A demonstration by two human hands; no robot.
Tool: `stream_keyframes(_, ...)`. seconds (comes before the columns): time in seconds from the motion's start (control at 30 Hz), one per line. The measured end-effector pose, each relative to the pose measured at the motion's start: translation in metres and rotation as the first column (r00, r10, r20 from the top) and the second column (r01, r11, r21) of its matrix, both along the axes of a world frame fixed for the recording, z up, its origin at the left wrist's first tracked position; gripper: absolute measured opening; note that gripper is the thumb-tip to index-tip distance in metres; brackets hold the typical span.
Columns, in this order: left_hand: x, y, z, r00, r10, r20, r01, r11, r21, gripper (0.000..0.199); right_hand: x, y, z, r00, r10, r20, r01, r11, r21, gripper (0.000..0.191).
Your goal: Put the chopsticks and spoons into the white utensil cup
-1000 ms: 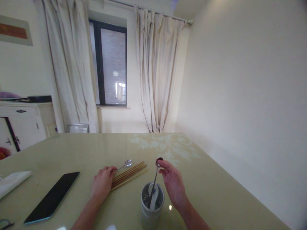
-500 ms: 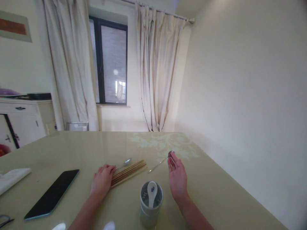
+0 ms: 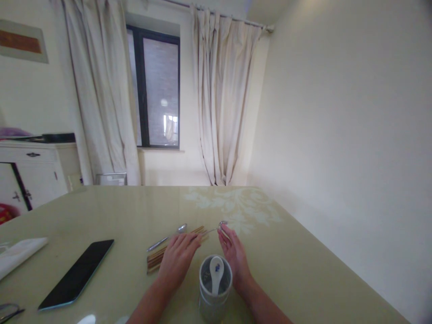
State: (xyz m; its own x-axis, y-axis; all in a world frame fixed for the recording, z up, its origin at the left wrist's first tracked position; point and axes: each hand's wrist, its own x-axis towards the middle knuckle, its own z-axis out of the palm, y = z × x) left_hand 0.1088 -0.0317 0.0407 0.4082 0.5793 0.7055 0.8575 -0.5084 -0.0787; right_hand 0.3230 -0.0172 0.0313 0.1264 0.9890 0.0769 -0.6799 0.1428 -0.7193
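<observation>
The grey cup (image 3: 212, 308) stands upright nearest the person, hub of the dial with twelve straight ahead, and a white spoon (image 3: 216, 272) with a small blue mark leans inside it. Out toward half past eight, a dark looped object (image 3: 11, 310) is cut off by the edge of view; at nine a black tablet-like slab (image 3: 77, 272) lies flat, and beyond it, also near nine, a white item (image 3: 22, 255). The right hand (image 3: 234, 254), close by at one to two, grips a metal spoon (image 3: 211, 230) near its bowl with the fingertips; that spoon is at twelve, just past the cup, handle toward ten. The left hand (image 3: 178, 254), at ten, is palm down with its fingers at the handle's end; whether they grip it cannot be told. Partly under this hand lies a bundle of chopsticks (image 3: 155, 262), and just beyond, at ten, rests a second metal spoon (image 3: 182, 228). Farther off come a white cabinet (image 3: 38, 168) at ten, then a dark-framed window (image 3: 162, 90) at eleven between pale curtains (image 3: 227, 94)
</observation>
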Motion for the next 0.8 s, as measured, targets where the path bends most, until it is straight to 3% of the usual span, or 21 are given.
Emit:
stream_keyframes(0.13, -0.004, 0.004, -0.003, 0.999, -0.020, -0.028, 0.021, 0.999, 0.043, 0.035, -0.003, -0.005, 0.001, 0.995, 0.095, 0.017, -0.095, 0.995, 0.002, 0.063)
stream_keyframes(0.3, -0.003, 0.006, -0.010, 0.999, -0.021, 0.036, 0.021, 1.000, -0.001, 0.025, -0.008, -0.008, 0.001, 0.993, 0.112, 0.035, -0.112, 0.993, 0.021, 0.061)
stream_keyframes(0.47, -0.007, 0.009, -0.018, 0.999, -0.014, 0.038, 0.018, 0.994, -0.106, 0.045, -0.005, -0.007, 0.001, 0.983, 0.168, 0.070, -0.168, 0.986, 0.005, 0.066)
stream_keyframes(0.63, -0.027, 0.017, -0.015, 0.979, 0.102, 0.178, -0.054, 0.965, -0.258, 0.049, 0.002, -0.013, 0.003, 0.945, 0.257, 0.200, -0.262, 0.965, -0.003, 0.073)
stream_keyframes(0.8, -0.054, 0.023, -0.014, 0.906, 0.300, 0.298, -0.158, 0.894, -0.419, 0.039, 0.013, -0.023, 0.020, 0.879, 0.177, 0.443, -0.269, 0.951, 0.153, 0.066)
